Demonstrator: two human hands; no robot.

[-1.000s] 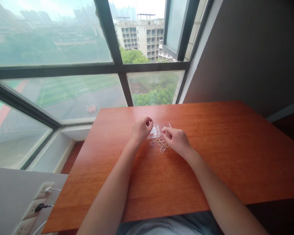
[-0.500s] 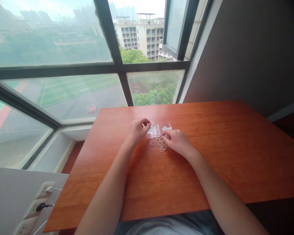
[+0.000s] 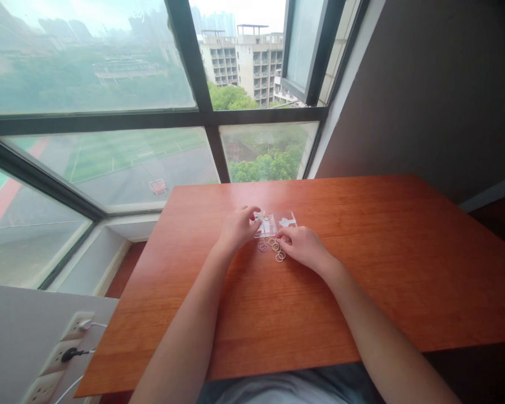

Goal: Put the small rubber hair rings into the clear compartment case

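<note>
A small clear plastic box (image 3: pixel 269 225) lies with its lid (image 3: pixel 289 216) folded open to the right. Inside it is at least one ring-shaped hair tie (image 3: pixel 266 217). My left hand (image 3: pixel 238 227) has its thumb and fingers curled around the box's left side. Several thin hair ties (image 3: pixel 276 247) in pale yellow and white lie loose in front of the box, with pink ones (image 3: pixel 263 247) at their left. My right hand (image 3: pixel 302 244) has its fingertips pinched together at the right side of these ties; whatever is between them is hidden.
The box and ties rest on a reddish-brown wooden table (image 3: pixel 387 264). Behind it stand dark-framed windows (image 3: pixel 261 116), one pane swung outward. A grey wall (image 3: pixel 421 90) rises at the right. Sockets with plugs (image 3: pixel 69 354) are at the lower left.
My left thumb and fingers have shifted slightly lower along the box's left side. My right hand has drawn a little lower over the ties, baring more of the lid.
</note>
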